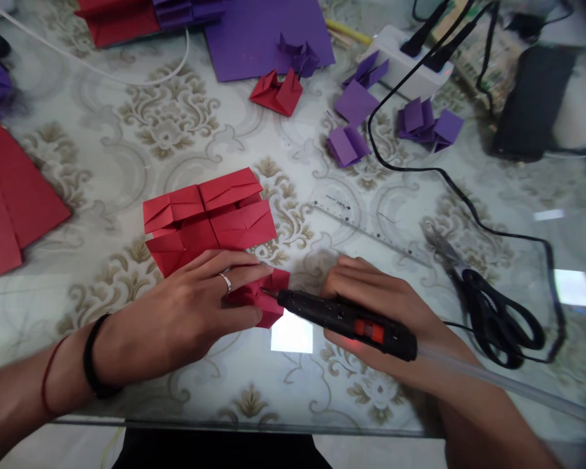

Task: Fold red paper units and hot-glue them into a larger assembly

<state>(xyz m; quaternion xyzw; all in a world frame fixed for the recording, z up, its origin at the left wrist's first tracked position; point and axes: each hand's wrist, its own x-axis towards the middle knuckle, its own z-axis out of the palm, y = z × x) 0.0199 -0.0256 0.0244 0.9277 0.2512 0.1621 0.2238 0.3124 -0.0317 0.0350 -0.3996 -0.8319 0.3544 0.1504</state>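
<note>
Pinning the small red folded piece [272, 307] to the table [127, 150] beside the red paper block [209, 218], the left hand [190, 316] grips it between thumb and close-set fingers while the right hand [388, 303], clamped round the glue gun [346, 319], noses its tip against the fold, seemingly mid-gluing, needing a steady squeeze.

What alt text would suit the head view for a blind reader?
A left hand holds a small red folded piece while the right hand points a black glue gun at it. Nearby lie a red folded block and scissors.

red piece [269, 307]: was half hidden under left hand [190, 319]
red sheets [10, 195]: were cut by left edge
</note>
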